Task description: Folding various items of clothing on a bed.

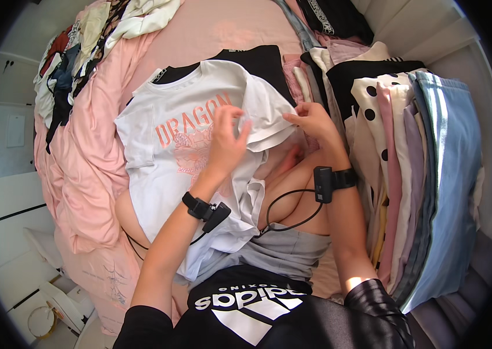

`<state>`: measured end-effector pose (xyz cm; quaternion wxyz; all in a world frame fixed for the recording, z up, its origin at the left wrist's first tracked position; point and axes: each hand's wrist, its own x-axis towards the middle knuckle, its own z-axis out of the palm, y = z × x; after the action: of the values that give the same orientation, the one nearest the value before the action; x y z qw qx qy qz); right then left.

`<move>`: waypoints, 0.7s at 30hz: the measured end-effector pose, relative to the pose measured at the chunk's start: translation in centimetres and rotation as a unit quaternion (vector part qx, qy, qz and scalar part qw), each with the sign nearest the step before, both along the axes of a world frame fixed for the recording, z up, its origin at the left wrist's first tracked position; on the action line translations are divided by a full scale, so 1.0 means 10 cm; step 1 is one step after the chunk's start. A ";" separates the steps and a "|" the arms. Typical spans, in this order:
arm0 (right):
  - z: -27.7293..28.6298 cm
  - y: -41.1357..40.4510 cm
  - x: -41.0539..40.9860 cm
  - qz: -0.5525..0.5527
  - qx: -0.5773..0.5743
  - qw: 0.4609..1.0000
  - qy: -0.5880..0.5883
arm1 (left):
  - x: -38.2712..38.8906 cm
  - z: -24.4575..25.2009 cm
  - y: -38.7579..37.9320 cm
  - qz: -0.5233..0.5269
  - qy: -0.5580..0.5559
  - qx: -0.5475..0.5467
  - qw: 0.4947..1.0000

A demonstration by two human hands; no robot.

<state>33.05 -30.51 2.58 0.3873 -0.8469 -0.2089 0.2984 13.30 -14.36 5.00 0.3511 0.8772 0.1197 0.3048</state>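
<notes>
A white T-shirt [141,131] with pink lettering and a pink animal-like print is spread over my lap, collar pointing away from me. At its right sleeve, my right hand [313,121] pinches the fabric between thumb and fingers. My left hand [228,141] is over the printed chest, close to that same sleeve; its fingers are apart and slightly blurred. Beneath the collar and shoulder of the white shirt, a black garment [263,65] lies on the bed. Part of the white shirt's lower hem is bunched near my grey shorts [289,251].
On the right stands a long row of folded clothes [396,174], with light blue jeans [453,187] at its near end. A rumpled pink duvet [93,183] lies at left, with a loose heap of clothes [65,65] beyond. A black cable [272,200] loops between my wrist devices.
</notes>
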 end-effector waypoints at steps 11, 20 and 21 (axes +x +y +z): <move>-0.05 0.26 0.52 -0.227 0.330 0.916 -0.026 | 0.12 -0.73 0.27 -0.070 0.302 0.135 0.941; 0.03 0.29 0.39 -0.173 0.186 0.966 0.043 | 0.14 -0.62 0.26 -0.090 0.345 0.106 0.928; 0.07 0.32 0.39 -0.202 0.226 0.953 -0.015 | 0.13 -0.62 0.25 -0.084 0.344 0.103 0.929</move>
<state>36.91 -27.33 3.26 0.6180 -0.7658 -0.1007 0.1462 14.62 -11.88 -1.21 0.2202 0.9665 0.1269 -0.0359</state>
